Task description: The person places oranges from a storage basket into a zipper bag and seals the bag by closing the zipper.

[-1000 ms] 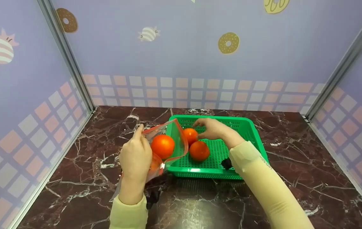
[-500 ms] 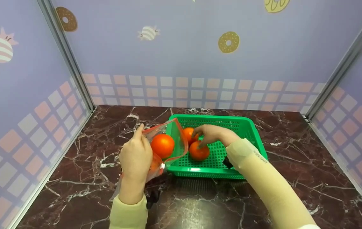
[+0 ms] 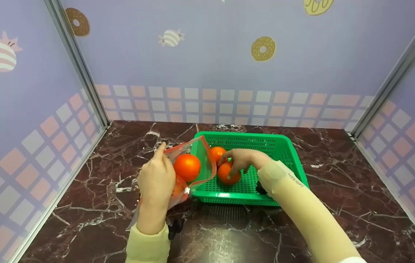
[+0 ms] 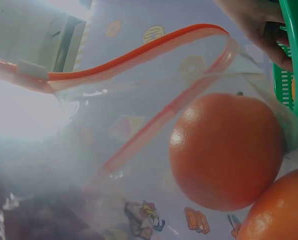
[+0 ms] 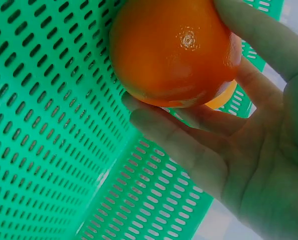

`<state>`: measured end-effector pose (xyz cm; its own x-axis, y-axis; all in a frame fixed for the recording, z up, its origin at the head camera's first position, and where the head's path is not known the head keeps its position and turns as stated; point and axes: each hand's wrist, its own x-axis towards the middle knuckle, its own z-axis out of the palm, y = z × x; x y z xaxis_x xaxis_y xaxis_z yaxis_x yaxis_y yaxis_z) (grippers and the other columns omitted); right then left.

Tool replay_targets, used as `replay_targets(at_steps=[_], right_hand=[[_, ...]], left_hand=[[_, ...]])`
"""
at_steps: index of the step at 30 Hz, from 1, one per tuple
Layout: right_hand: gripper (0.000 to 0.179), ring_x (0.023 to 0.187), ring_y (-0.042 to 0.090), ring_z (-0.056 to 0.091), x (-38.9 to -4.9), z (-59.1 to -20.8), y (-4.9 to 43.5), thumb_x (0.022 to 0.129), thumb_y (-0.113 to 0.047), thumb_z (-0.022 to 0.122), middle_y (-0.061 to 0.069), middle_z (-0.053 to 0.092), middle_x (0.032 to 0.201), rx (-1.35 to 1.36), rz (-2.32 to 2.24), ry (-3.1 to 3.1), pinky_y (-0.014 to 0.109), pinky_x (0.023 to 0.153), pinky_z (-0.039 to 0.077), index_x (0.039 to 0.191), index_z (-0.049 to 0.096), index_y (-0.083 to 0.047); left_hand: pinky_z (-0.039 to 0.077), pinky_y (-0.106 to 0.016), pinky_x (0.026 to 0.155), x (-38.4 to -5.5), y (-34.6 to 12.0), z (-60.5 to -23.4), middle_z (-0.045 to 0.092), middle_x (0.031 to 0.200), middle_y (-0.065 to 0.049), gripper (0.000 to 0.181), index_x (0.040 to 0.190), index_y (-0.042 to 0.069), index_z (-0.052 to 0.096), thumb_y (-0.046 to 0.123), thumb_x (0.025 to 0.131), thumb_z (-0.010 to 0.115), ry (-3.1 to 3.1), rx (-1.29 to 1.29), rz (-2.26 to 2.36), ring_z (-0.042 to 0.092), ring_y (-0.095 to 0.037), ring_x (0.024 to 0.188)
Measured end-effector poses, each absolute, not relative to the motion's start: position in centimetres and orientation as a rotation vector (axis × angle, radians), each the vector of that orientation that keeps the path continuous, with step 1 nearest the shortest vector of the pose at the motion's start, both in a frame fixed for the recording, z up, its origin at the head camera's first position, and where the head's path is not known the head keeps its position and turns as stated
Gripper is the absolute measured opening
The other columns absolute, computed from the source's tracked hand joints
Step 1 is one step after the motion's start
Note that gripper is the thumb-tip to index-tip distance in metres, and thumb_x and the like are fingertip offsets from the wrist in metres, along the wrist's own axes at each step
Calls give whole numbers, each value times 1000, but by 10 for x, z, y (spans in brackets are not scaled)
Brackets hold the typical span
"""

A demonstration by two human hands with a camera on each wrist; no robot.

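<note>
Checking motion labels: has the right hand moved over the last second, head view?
Yes: against the green basket, the right hand has moved toward its near side, onto the nearer orange fruit.

Both forearms wear pale yellow, close-fitting sleeves; we log the left sleeve as plain on its visible stretch. Right sleeve shows fine wrinkles and, just behind the cuff, a short line of small dark lettering — too small for us to read surely. A white edge shows at its lower end. At each wrist we note a compact black fitting, left one and right one — details lost in shadow. Left hand and right hand: both bare.
</note>
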<state>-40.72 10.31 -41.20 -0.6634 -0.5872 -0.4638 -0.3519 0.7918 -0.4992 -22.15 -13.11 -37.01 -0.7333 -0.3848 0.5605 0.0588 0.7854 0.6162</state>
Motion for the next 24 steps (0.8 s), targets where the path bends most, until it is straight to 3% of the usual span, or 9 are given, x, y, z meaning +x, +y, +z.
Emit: replay_targets(at_steps=[16,24], right_hand=[[58,119,32,63,-408,-390,122,86,-12,79,16,56,142,-700,-822,2309,44,89,60,139,61,-29],[56,118,33,63,-398,-365,135,86,-10,81,14,59,142,-691,-1146,2303,43,88,60,136,63,-30]], left_hand=[[38,-43,45,-223,-132,-369,72,76,-26,37,130,4,70,6,99,49,-2262,243,-805,57,-35,49],[28,-33,45,-222,-130,-370,64,61,-20,35,129,3,71,6,101,50,-2244,230,-818,34,-18,43]])
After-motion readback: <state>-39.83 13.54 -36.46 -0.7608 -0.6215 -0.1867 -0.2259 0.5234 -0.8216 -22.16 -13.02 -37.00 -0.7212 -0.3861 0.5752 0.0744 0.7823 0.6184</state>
